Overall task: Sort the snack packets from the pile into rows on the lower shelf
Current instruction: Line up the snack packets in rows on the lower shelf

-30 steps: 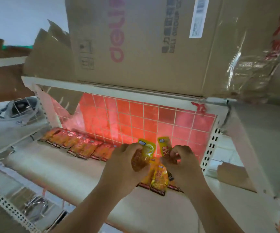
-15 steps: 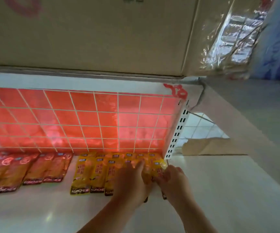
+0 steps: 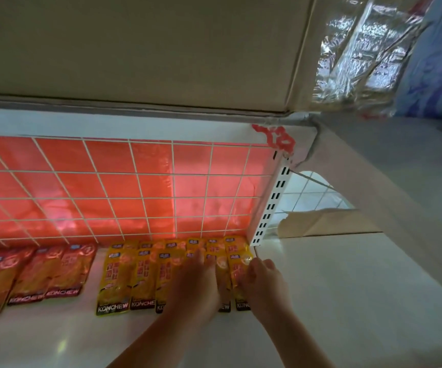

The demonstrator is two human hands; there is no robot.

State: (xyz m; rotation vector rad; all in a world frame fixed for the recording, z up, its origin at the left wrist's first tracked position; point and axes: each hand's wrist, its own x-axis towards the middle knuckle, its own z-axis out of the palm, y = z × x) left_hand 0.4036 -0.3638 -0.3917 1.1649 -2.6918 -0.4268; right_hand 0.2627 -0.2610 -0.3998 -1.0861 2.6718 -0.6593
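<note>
1. The red snack packets (image 3: pixel 55 272) lie flat in a row at the 9 o'clock end of the lower shelf (image 3: pixel 347 288), with their tops toward the wire grid back panel (image 3: pixel 135 187). Their layout matches that of half a second ago.

2. The yellow snack packets (image 3: pixel 119 280) lie at 3 o'clock of the red row, with a bare gap between the two groups. They form two overlapping rows, the second at 12 o'clock of the first. One second ago each hand holds one yellow packet upright above a loose pile. Now no packet is in the air and no pile is in view. The front row ends just beside the slotted upright (image 3: pixel 270 205).

3. The left hand (image 3: pixel 196 290) lies palm down over the middle of the front yellow row, fingers straight and pointing to 12 o'clock. Its grip is open and it holds nothing.

4. The right hand (image 3: pixel 265 285) is at 3 o'clock of the left hand, with bent fingers against the last yellow packet of the row. It cannot be told whether its grip pinches that packet or only nudges it.

5. Assessment: both carried packets appear to be set into the row. The step in hand is probably to flatten and square the row. Whether unsorted packets remain cannot be told.
</note>
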